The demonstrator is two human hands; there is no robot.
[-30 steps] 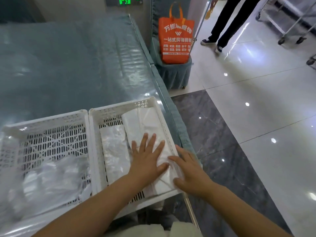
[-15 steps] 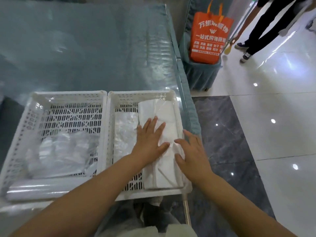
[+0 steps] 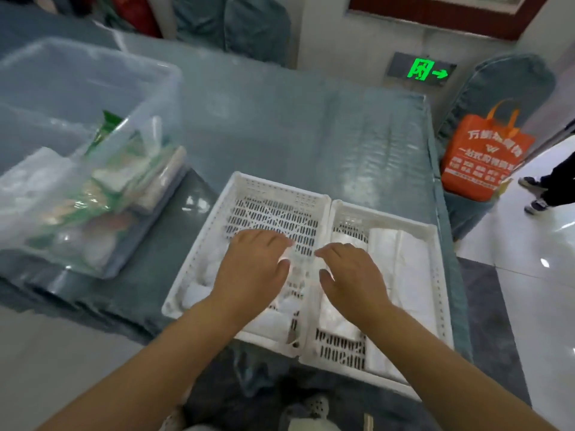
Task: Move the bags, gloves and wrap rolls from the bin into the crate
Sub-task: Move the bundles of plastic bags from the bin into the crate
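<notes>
Over the white crate (image 3: 432,231), your left hand (image 3: 252,269) and right hand (image 3: 354,275) hover side by side, slightly apart, fingers loosely curled; blur hides whether either pinches the clear film below, so grip cannot be confirmed. Folded white bags (image 3: 404,269) already lie flat in the right compartment. Remaining packets sit in the clear bin (image 3: 149,88), well left. Lay each item flat beside the last, then reach left for the next.
</notes>
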